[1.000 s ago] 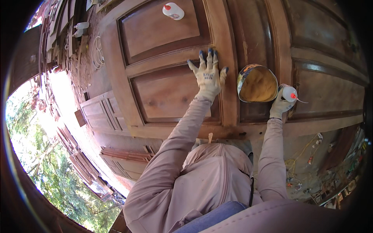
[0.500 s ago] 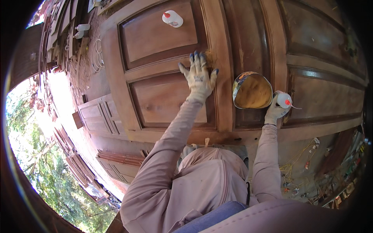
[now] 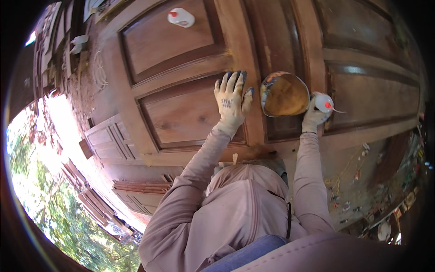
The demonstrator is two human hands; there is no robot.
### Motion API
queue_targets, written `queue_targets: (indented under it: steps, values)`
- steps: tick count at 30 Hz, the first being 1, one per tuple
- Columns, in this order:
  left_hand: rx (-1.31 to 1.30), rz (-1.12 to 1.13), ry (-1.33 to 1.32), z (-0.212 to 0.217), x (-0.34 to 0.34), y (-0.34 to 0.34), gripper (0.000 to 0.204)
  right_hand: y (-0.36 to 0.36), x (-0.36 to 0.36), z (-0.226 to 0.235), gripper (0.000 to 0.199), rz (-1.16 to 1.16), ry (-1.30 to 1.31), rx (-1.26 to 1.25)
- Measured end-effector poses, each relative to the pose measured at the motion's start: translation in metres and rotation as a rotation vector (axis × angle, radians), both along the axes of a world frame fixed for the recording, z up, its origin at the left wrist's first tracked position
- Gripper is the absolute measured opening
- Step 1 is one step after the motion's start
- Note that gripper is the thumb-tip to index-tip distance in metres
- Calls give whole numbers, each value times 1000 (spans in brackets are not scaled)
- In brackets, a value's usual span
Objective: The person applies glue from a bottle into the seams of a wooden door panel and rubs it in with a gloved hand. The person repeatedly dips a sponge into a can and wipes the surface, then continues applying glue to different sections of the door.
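Note:
A brown paneled wooden door (image 3: 253,97) lies flat in front of me. My left hand (image 3: 232,100), in a cream glove with dark fingertips, is over the panel edge near the middle of the door. Its fingers are stretched out and it holds nothing. My right hand (image 3: 313,119), gloved too, is closed around a white squeeze bottle (image 3: 322,102) with a red cap and a thin nozzle tip pointing right. Between the hands stands a round tub (image 3: 286,95) of brown powder, resting on the door. Whether my left palm touches the wood, I cannot tell.
A second white bottle with a red cap (image 3: 181,17) lies on the far left panel. Stacked boards (image 3: 56,50) and a coiled cable (image 3: 99,70) are at the left. More paneled doors (image 3: 113,138) lean lower left; yellow cords (image 3: 337,179) lie on the floor at right.
My left hand has drawn back toward me from the rail joint, its fingers closer together. The door and the things on it sit further left in the view. My right hand keeps the bottle.

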State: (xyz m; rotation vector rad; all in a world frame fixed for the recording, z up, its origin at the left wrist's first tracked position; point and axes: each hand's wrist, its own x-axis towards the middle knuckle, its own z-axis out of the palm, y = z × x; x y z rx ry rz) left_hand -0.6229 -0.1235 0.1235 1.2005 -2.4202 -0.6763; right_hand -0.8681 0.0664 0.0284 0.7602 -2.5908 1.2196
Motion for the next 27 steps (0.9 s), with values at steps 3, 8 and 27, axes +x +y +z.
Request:
queue_targets:
  steps: [3, 8, 27]
  values:
    - [-231, -176, 88, 17, -28, 15, 42, 0, -3, -4, 46, -8, 91, 38]
    - [-307, -369, -409, 4, -83, 7, 16, -3, -1, -10, 44, -15, -142, -200]
    - [-283, 417, 36, -56, -11, -93, 17, -2, 2, 5, 45, 63, 1, 21]
